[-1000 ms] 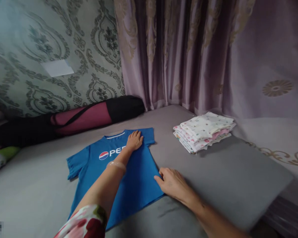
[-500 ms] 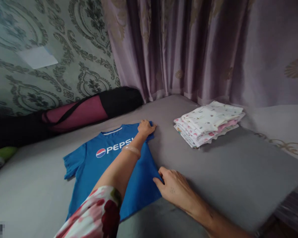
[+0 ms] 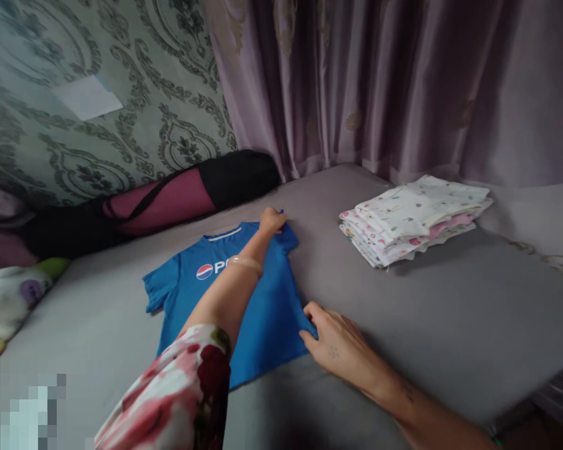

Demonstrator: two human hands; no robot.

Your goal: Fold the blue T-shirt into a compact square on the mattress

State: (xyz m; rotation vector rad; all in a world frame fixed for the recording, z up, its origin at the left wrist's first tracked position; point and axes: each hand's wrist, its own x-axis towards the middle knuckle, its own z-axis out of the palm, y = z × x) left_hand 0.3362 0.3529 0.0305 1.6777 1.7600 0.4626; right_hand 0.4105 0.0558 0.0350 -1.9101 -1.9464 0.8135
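while pinched shut, both hands (image 3: pixel 273 221) on shirt (image 3: pixel 267 312)

Count, head view: 1 blue shirt (image 3: pixel 258 300) spread flat on 1 grey bed (image 3: pixel 450 312). 2 hands on it: left (image 3: pixel 272 221) at the shoulder, right (image 3: pixel 338 344) at the side hem. 1 bangle (image 3: pixel 246 264) on the left wrist. 1 stack (image 3: pixel 415 219) of folded printed cloths (number of pieces in it not countable, edges too fine). 1 rolled mat (image 3: pixel 169 203) in a black bag by the wall. 1 plush toy (image 3: pixel 14 294) at far left. 1 curtain (image 3: pixel 380 81). 1 white patch (image 3: pixel 87 97) on the wallpaper.
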